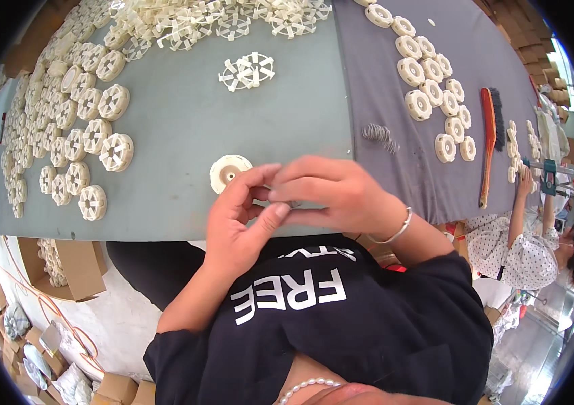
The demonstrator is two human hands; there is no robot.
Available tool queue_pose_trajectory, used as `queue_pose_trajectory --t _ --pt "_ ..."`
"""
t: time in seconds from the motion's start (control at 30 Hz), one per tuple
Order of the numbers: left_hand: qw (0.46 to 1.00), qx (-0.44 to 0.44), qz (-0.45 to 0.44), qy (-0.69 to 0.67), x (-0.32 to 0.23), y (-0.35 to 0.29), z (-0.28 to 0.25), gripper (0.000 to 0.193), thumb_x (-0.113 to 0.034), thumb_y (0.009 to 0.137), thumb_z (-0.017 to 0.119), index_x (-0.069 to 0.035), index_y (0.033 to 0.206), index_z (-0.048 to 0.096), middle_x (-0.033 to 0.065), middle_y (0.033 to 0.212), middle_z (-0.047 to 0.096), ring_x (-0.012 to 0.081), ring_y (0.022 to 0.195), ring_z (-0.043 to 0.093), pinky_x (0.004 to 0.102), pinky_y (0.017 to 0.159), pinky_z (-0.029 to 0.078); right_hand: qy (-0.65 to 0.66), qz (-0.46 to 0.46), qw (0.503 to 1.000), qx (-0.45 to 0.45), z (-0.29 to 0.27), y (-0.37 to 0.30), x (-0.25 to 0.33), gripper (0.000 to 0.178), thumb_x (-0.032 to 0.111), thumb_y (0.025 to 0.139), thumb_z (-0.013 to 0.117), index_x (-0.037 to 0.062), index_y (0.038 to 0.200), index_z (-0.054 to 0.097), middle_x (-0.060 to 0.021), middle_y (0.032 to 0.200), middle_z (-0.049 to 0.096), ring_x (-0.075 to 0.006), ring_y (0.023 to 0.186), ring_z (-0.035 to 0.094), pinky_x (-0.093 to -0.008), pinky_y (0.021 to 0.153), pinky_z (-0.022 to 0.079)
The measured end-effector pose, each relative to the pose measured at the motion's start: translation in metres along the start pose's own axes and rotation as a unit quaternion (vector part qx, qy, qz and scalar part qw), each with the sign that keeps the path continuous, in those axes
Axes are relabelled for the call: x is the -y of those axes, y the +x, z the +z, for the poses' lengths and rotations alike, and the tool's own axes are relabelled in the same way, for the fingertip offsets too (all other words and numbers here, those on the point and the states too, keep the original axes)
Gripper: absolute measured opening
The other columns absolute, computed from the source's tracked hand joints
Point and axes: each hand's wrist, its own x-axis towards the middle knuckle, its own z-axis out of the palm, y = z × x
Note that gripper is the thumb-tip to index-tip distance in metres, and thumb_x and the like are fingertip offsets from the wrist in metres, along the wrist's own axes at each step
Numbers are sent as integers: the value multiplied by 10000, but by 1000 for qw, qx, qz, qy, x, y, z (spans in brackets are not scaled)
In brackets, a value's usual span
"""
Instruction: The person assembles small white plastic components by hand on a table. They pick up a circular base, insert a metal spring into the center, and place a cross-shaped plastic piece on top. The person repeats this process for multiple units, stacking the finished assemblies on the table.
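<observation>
Slippage looks the likeliest trouble: left hand (234,219) and right hand (337,192) meet above the worktop (172,142) by its front edge, fingers bent and tips drawn together, with a small grey piece (292,203) partly showing at the right fingers; which hand grips it, and how firmly, I cannot tell. A loose pinch could let that piece drop over the front edge, where it would be hard to find. The left fingers also overlap the near side of the disc (230,174) in view; whether they touch it is hidden, but a careless knock could turn it or push it askew. The coil (380,137) of grey rings, lying loose near the left edge of the purple cloth (408,182), might scatter if the right hand swept across it. The disc sits near the middle of the worktop's front edge, just beyond the left fingers. It is round and cream, its broad pale rim surrounding a brownish ring, with a small pale hub and a dark hole at the centre. It seems to lie flat, and no crack can be made out.
</observation>
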Motion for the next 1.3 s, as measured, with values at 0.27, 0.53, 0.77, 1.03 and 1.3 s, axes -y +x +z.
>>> queue_pose_trajectory --t 0.27,0.53,0.77,1.03,1.3 --pt "996 -43 72 -27 -1 0 -20 380 8 950 802 -7 1323 729 84 1266 668 145 1111 677 295 917 616 249 125 960 -2 18 12 -23 317 -35 868 842 42 1168 769 -66 1074 729 -177 902 728 -313 726 626" --pt "955 20 -231 -184 -21 8 -35 332 -261 1069 710 -2 1270 763 63 897 744 138 752 739 265 676 620 -66 -179 981 -40 20 16 -22 275 -72 769 822 2 1020 736 -111 981 692 -238 813 726 -326 684 621" --pt "983 11 -145 -110 -19 -1 -38 282 -176 1015 774 -3 1238 775 52 896 747 100 764 714 253 685 590 6 -158 987 -23 22 21 -17 205 21 862 809 -8 1055 745 -123 984 694 -247 758 723 -322 685 624" --pt "997 -21 -55 43 -15 -8 -29 238 -191 1013 785 3 1150 785 69 923 759 111 781 741 260 661 594 94 40 995 21 20 8 -19 378 2 873 864 23 1228 733 -139 1128 731 -223 819 751 -309 704 621" --pt "941 128 -154 -274 -1 -9 -29 365 -257 1035 739 21 1264 684 86 1035 736 157 868 756 269 641 637 196 63 973 -104 14 9 -17 383 24 773 953 30 1106 765 -112 1046 700 -166 813 697 -283 669 561"
